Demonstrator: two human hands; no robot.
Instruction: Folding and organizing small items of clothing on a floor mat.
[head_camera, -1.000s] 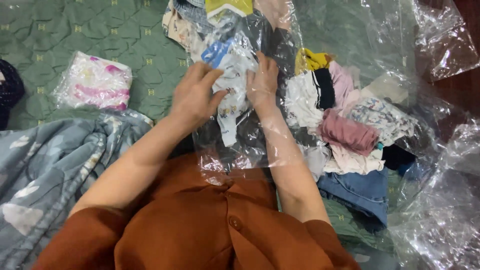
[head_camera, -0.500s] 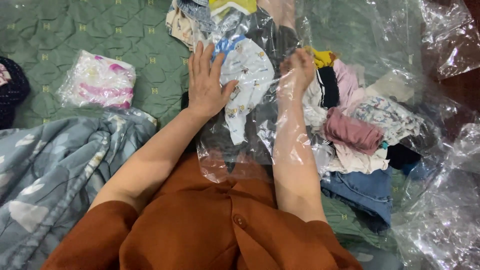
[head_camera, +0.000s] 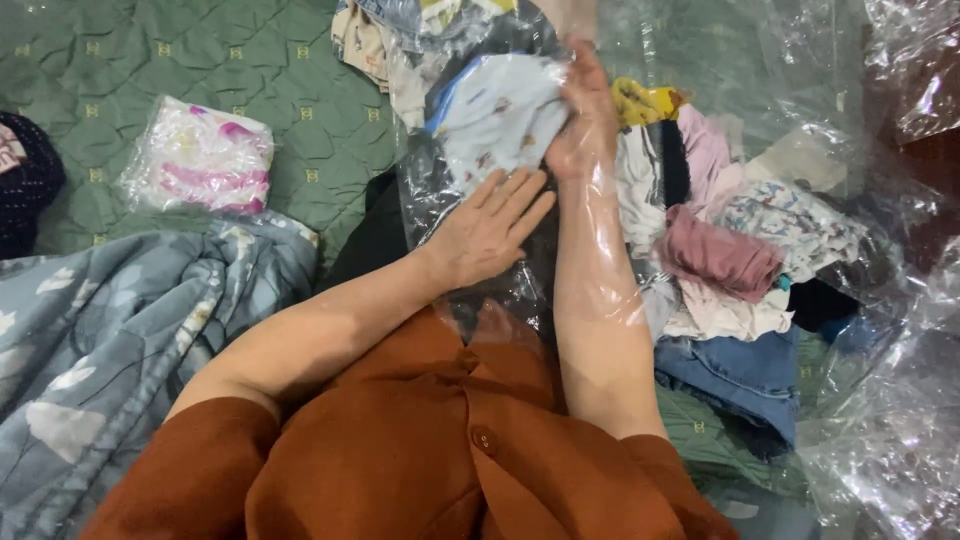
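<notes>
Item: white printed baby garment (head_camera: 500, 115), inside a clear plastic bag (head_camera: 440, 190), upper centre, over the green quilted cover (head_camera: 250, 60). My right hand (head_camera: 585, 125) reached into the bag, fingers closed on the garment. My left hand (head_camera: 490, 228) lay flat outside the bag, fingers spread, gripping nothing. Nearby: heap of mixed clothes (head_camera: 720, 250) to the right; bagged pink-and-white bundle (head_camera: 198, 158) to the left; grey floral blanket (head_camera: 110, 320).
</notes>
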